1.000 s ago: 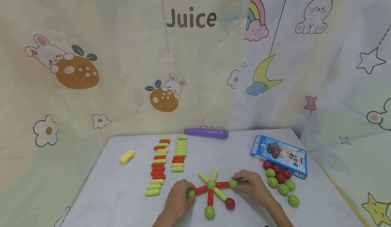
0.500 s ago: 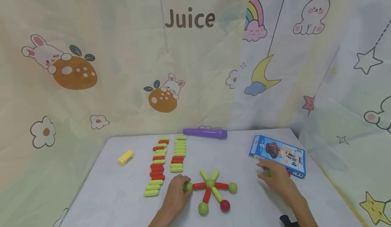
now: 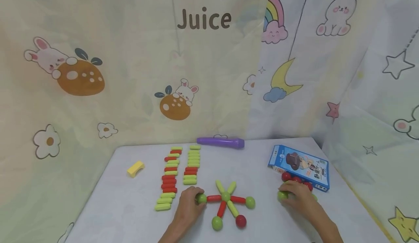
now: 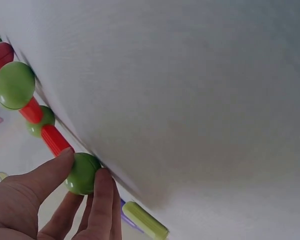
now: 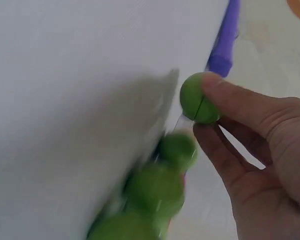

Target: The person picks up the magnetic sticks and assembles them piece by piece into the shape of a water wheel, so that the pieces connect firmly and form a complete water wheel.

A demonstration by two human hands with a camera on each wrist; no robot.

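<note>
A star-shaped build lies on the table: red rods and light-green rods [image 3: 232, 208] radiate from a green centre ball [image 3: 226, 196]. Green balls [image 3: 217, 223] and one red ball [image 3: 240, 221] cap several of its rods. At the left tip, my left hand [image 3: 188, 207] pinches a green ball [image 4: 83, 173] that meets a red rod [image 4: 55, 140]. Over by the loose balls, my right hand [image 3: 300, 198] holds another green ball [image 5: 194, 98] between thumb and fingers. That ball shows a seam in the right wrist view. More green balls [image 5: 155, 190] sit below it, blurred.
Two columns of red and light-green rods [image 3: 168, 181] stand left of the build. Further left lies a yellow arch block [image 3: 135, 168]. A purple microphone-shaped stick [image 3: 220, 142] rests at the back. At right is a blue box [image 3: 304, 166] with red balls [image 3: 286, 176] beside it.
My right hand has left the build's right-hand green ball, moved right to the loose balls and picked up a green one. My left hand keeps its ball; the build has turned slightly.
</note>
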